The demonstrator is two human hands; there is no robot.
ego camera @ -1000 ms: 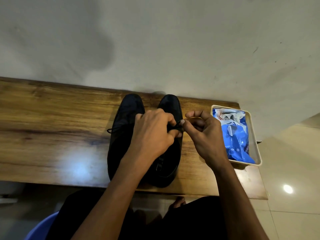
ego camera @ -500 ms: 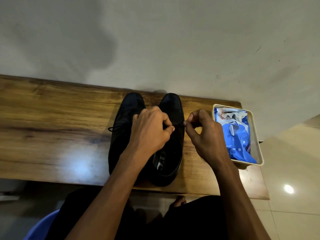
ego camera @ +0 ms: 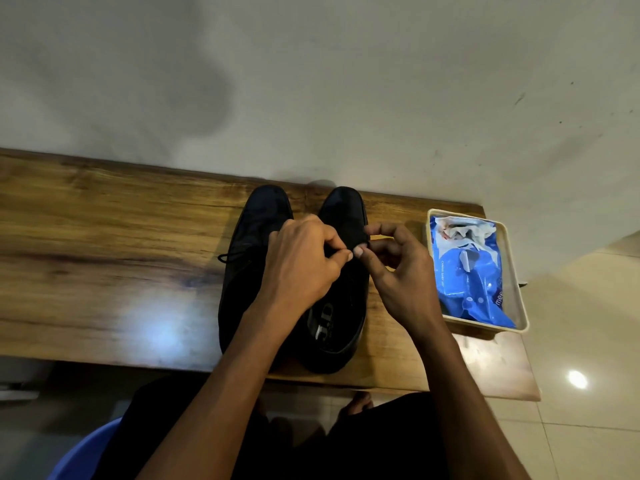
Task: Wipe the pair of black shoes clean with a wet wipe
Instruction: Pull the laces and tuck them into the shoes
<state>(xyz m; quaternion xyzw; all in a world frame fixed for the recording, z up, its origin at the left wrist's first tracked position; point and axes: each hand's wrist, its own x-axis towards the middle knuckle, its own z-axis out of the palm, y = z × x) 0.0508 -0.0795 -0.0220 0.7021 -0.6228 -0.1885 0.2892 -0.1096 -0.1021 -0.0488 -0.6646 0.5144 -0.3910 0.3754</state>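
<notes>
Both hands work the lace of the right shoe (ego camera: 346, 216): the left hand (ego camera: 304, 265) pinches it between thumb and forefinger, and the right hand (ego camera: 398, 271) pinches the other end, their fingertips nearly touching. Pulling evenly and low should keep the shoe from tipping. The grip sits over the tongue; the left shoe (ego camera: 256, 223) touches alongside. On the table (ego camera: 104, 237), the wipes pack (ego camera: 467, 271) lies in a tray (ego camera: 517, 282) just right, untouched.
</notes>
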